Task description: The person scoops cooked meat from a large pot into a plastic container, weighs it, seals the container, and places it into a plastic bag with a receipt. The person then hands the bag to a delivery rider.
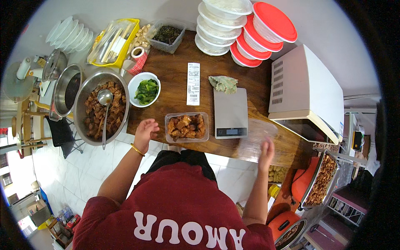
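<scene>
A clear plastic container of braised meat chunks (186, 127) sits near the table's front edge. My left hand (146, 132) is just left of it, fingers apart and slightly curled, holding nothing. To the container's right lies a flat kitchen scale (231, 109) with a crumpled patterned cloth (224, 83) at its far end. My right hand (266, 153), somewhat blurred, is over the edge of clear plastic (253, 137) right of the scale; whether it grips the plastic is unclear. A printed paper slip (193, 84) and a white bowl of cooked greens (139, 105) are farther back.
On the left stands a large steel bowl of meat (80, 125) with a ladle (106, 115). Behind are a yellow tray (137, 29), a tape roll (142, 64), a seaweed-like tub (170, 48), stacked lidded bowls (218, 32) and red-lidded ones (275, 22). A microwave (309, 90) stands right.
</scene>
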A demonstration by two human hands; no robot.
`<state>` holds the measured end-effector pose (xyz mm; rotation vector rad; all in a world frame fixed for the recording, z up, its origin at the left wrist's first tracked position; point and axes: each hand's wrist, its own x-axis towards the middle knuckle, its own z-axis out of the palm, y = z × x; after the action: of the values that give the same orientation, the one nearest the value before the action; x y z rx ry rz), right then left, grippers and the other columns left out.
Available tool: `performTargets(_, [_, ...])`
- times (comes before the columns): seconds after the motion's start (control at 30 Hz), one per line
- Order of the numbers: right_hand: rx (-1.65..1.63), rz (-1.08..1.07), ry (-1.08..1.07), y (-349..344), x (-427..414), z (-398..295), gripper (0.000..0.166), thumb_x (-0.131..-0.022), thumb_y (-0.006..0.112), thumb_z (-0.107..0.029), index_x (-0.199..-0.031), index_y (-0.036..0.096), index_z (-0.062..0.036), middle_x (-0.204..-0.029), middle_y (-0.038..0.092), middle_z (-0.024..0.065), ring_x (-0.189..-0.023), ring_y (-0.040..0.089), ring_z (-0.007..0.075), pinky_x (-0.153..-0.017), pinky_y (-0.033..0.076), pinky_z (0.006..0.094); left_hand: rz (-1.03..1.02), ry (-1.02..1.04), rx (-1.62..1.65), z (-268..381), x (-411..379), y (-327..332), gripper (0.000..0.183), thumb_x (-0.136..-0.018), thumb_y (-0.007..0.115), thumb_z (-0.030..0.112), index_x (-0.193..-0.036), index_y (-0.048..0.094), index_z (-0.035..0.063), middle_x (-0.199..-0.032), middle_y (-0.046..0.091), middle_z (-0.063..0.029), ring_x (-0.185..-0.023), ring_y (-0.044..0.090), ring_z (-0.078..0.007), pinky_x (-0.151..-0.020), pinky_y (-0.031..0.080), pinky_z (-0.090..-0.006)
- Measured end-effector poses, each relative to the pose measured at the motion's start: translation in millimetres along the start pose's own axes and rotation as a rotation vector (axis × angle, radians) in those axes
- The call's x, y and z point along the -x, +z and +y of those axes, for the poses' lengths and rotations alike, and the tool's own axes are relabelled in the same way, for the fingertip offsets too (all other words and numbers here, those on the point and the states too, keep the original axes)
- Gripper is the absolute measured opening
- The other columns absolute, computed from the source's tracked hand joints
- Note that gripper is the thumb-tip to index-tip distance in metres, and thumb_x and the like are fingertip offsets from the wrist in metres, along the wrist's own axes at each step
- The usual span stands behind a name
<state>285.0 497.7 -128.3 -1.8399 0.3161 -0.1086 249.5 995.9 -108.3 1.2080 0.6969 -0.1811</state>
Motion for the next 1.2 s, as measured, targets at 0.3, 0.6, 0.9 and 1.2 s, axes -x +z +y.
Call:
performTargets(0.3, [0.775, -0.98, -1.01, 237, -7, -169, 0.038, -0.074, 0.062, -0.044, -0.087, 0.057, -0.0087, -0.071, 0.06, 0.0088, -0.083, 0.057, 0.025, -0.079, 0.038, 0.0365, -0.261, 1.032, -1.293, 66, 31, 45, 0.107, -0.054, 0.078, 0.051, -0.131, 0.032, -0.0067, -0.139, 0.031, -0.0222, -0.13, 0.029, -0.0367, -0.107, 0.023, -0.0437])
performTargets(0.6, [0.808, -0.888, -1.054, 242, -19, -152, 0.076, -0.062, 0.07, -0.052, -0.117, 0.048, -0.0047, -0.11, 0.053, 0.0159, -0.11, 0.046, 0.0305, -0.093, 0.034, 0.0439, -0.336, 0.808, -1.541, 27, 7, 66, 0.117, -0.052, 0.078, 0.046, -0.138, 0.017, -0.0053, -0.135, 0.031, -0.0215, -0.126, 0.03, -0.0371, -0.105, 0.023, -0.0474])
performTargets(0.9, [0.993, -0.996, -0.822, 217, 0, -129, 0.126, -0.046, 0.081, -0.052, -0.142, 0.016, -0.0026, -0.14, 0.024, 0.0226, -0.132, 0.022, 0.0383, -0.104, 0.018, 0.0587, -0.479, 0.811, -1.454, 33, -17, 51, 0.112, -0.051, 0.078, 0.04, -0.136, 0.021, -0.0058, -0.13, 0.035, -0.0228, -0.123, 0.034, -0.0384, -0.103, 0.028, -0.0449])
performTargets(1.2, [1.197, -1.035, -0.774, 227, 2, -131, 0.123, -0.051, 0.077, -0.059, -0.142, 0.016, -0.0025, -0.139, 0.028, 0.0192, -0.132, 0.022, 0.0365, -0.106, 0.017, 0.056, -0.511, 0.874, -1.461, 22, -27, 36, 0.121, -0.051, 0.077, 0.056, -0.136, 0.018, -0.0059, -0.135, 0.029, -0.0218, -0.129, 0.027, -0.0376, -0.108, 0.021, -0.0449])
